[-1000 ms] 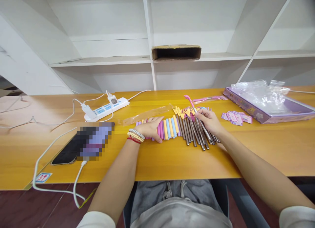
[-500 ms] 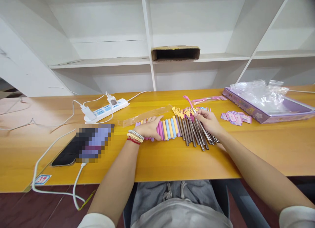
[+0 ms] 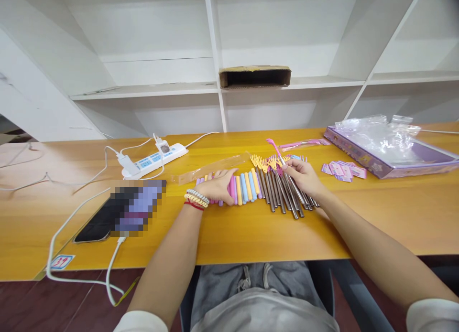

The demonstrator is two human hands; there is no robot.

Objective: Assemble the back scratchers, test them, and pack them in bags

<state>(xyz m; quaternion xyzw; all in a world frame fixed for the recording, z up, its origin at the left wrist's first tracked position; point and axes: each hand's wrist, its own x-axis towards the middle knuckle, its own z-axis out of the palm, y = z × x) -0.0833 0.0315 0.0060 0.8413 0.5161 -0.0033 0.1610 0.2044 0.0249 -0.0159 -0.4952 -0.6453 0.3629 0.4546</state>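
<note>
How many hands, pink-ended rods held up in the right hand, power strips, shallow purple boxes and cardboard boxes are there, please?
Left hand and right hand: 2
Pink-ended rod, held up: 1
Power strip: 1
Purple box: 1
Cardboard box: 1
Total: 6

the tubes (image 3: 239, 190) are yellow, blue, pink and lilac. the metal rods (image 3: 270, 193) are dark silver, their claw tips (image 3: 264, 165) yellow, magenta and blue.
</note>
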